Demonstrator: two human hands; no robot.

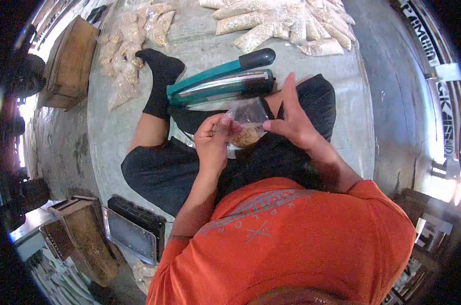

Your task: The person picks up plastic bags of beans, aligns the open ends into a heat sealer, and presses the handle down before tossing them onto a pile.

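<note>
A small clear plastic bag with light brown, crumbly contents at its bottom is held over my lap. The fingers of my left hand pinch its left side. My right hand is at the bag's right edge, thumb tip against the plastic and the other fingers stretched up and away from it. Just beyond my hands lies a teal hand-press bag sealer, its black-ended lever raised over the base.
Filled clear bags lie in a heap at the far left, and larger full bags are piled at the far end of the mat. A wooden box stands at the left. A tray-like dark panel leans near my left side.
</note>
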